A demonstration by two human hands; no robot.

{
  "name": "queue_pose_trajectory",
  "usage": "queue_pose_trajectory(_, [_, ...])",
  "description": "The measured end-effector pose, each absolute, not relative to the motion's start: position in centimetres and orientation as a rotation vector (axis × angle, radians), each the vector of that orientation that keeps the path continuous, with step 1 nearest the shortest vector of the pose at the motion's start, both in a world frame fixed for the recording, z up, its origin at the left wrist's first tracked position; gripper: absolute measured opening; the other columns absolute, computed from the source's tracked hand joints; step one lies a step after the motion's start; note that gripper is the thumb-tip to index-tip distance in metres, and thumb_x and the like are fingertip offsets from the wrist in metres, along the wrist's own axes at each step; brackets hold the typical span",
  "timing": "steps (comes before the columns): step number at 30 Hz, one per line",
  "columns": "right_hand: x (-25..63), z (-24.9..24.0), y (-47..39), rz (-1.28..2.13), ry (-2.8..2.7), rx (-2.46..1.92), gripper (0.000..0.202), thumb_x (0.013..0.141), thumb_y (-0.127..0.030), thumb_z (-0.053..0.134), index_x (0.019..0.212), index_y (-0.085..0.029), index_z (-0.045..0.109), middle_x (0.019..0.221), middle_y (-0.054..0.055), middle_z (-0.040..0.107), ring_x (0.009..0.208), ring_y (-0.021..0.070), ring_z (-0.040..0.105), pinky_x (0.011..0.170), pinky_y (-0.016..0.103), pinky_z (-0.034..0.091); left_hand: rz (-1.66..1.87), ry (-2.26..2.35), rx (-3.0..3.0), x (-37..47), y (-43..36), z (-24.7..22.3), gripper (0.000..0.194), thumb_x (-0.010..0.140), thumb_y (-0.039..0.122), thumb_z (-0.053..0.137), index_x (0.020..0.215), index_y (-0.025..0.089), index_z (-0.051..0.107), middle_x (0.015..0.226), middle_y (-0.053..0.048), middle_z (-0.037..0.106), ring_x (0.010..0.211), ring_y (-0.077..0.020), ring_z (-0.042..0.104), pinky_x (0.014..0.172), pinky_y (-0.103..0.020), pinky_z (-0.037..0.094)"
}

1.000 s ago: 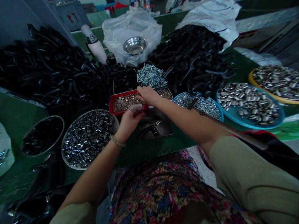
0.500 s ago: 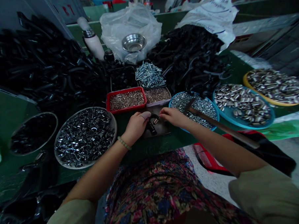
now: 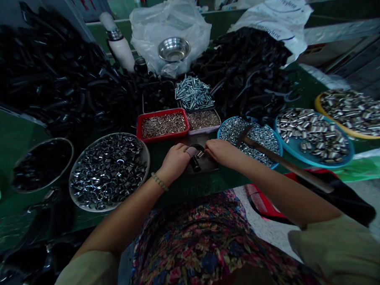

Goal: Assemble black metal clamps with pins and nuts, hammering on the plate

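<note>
A curved black part with a small silver piece on it is over a dark metal plate at the bench's front edge. My left hand is closed on the part's left side, its fingers bent round it. At the right end of the curve is my right hand, its fingers pinched together; what they hold, if anything, is hidden. Just behind the hands are a red tray of small pins and a pale box of tiny rivets.
A hammer lies across a blue tray of small metal pieces at the right. Bowls of metal rings and black pieces stand left. Heaps of black parts, a flask and a steel bowl are behind.
My right hand has moved slightly left and closer to the black part. My left thumb and fingers have shifted a little over it. The whole view has tilted slightly.
</note>
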State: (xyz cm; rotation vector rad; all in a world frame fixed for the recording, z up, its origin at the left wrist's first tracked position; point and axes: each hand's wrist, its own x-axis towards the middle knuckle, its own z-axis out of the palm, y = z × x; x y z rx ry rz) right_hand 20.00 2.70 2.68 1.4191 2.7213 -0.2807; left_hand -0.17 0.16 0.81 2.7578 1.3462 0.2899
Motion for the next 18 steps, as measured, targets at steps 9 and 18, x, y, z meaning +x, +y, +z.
queue_pose_trajectory(9, [20.0, 2.5, 3.1, -0.361, 2.717, 1.442, 0.017, 0.093, -0.021, 0.048, 0.097, -0.011, 0.062, 0.095, 0.013, 0.067, 0.09, 0.0234, 0.062, 0.077, 0.031, 0.042, 0.539, 1.316, 2.497, -1.8, -1.3, 0.0, 0.036, 0.085, 0.026, 0.059, 0.12, 0.025, 0.059, 0.126, -0.007, 0.057, 0.119, -0.0243, 0.048, 0.107, -0.043, 0.036])
queue_pose_trajectory(18, [20.0, 2.7, 3.7, -0.267, 2.733, 1.438, 0.017, 0.093, -0.021, 0.048, 0.097, -0.011, 0.061, 0.094, 0.013, 0.067, 0.089, 0.0238, 0.062, 0.075, 0.031, 0.042, 0.5, 1.32, 2.489, -2.1, -1.6, -0.3, 0.044, 0.082, 0.022, 0.062, 0.126, 0.025, 0.055, 0.131, -0.007, 0.054, 0.123, -0.0234, 0.047, 0.114, -0.045, 0.026])
